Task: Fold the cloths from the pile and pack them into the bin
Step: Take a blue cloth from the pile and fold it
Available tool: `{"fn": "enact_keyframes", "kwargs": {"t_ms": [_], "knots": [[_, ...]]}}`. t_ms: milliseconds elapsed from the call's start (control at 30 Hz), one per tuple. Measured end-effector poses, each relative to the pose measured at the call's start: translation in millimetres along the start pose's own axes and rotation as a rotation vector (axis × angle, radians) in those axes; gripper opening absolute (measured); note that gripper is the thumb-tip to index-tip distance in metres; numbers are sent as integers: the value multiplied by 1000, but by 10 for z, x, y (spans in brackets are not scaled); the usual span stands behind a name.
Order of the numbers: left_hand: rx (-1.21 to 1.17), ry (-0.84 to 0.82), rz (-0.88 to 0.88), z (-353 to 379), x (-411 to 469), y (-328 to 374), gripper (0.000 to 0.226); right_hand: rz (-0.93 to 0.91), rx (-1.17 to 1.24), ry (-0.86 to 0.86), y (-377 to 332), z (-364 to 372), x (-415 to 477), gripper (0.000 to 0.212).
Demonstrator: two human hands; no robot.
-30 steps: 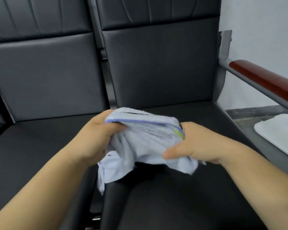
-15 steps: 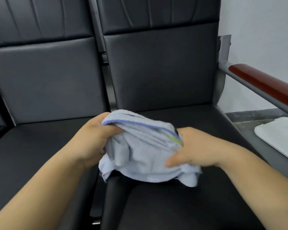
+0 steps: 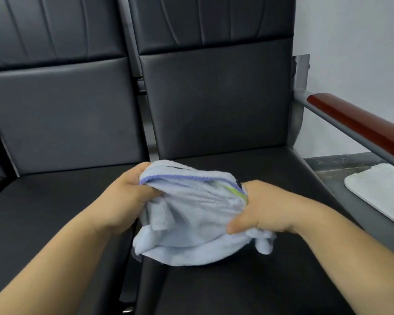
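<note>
A light blue cloth [image 3: 191, 219] with a purple hem and a green stripe is bunched up between both hands, low over the front left part of the right black seat [image 3: 248, 280]. My left hand [image 3: 125, 198] grips its left edge near the purple hem. My right hand [image 3: 264, 208] grips its right edge by the green stripe, thumb pointing left. The cloth's lower folds touch the seat cushion. No pile and no bin are in view.
A second black seat [image 3: 43, 212] lies to the left, with a gap between the two cushions. A red-topped metal armrest [image 3: 355, 123] runs along the right. A flat white object [image 3: 378, 189] lies on a grey surface at the far right.
The cloth has come down from hanging in the air until its lower folds rest on the seat. Both hands keep their grip and have moved slightly nearer each other.
</note>
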State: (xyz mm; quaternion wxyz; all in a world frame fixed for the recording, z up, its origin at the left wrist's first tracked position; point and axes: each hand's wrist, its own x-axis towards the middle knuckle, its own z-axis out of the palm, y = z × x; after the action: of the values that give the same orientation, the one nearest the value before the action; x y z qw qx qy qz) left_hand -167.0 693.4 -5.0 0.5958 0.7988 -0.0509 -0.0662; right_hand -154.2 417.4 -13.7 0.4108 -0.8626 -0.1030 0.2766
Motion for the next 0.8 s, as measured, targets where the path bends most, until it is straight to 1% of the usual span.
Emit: {"fn": "enact_keyframes", "kwargs": {"t_ms": [33,67,100,133,167,233,267,300,333,367,400,467,500,533,567,600,633,700,733,800], "knots": [[-49,-32,4,5,-1,2,49,32,-96,26,9,20,15,29],[-76,-93,11,17,-3,0,55,41,-120,75,18,37,32,34],[-78,-145,11,30,-24,11,56,35,-70,134,44,40,57,37],[-37,-171,15,34,-38,27,51,18,37,185,71,27,64,37],[78,-168,22,16,-44,41,45,-13,184,225,76,1,57,32],[456,-114,9,0,-51,38,30,-92,434,203,59,-40,18,16],[585,-79,-1,9,-50,31,22,-117,514,153,88,-43,36,21],[641,-24,0,22,-52,25,17,-127,563,101,104,-30,36,35],[647,29,11,33,-50,2,13,-129,592,54,124,-10,51,41],[602,74,24,35,-54,-10,11,-133,593,33,124,7,56,39],[509,119,32,24,-51,-26,9,-135,577,4,132,16,67,36],[249,186,21,-13,-64,1,3,-152,490,-65,97,30,38,37],[134,176,15,-34,-70,23,10,-160,398,-70,83,29,23,33],[56,126,20,-57,-64,25,23,-163,254,-51,82,22,17,25],[11,56,32,-73,-76,37,34,-150,97,-5,68,22,14,19],[2,7,37,-79,-88,50,39,-131,-38,57,67,23,32,17],[11,-29,38,-83,-109,61,40,-108,-120,126,68,22,55,18],[153,-65,26,-78,-158,95,42,-94,-154,261,88,-2,114,22],[292,-60,13,-74,-165,114,38,-106,-165,307,73,-26,131,23],[631,6,-20,-71,-82,138,28,-125,-247,335,34,-94,184,25]]}}
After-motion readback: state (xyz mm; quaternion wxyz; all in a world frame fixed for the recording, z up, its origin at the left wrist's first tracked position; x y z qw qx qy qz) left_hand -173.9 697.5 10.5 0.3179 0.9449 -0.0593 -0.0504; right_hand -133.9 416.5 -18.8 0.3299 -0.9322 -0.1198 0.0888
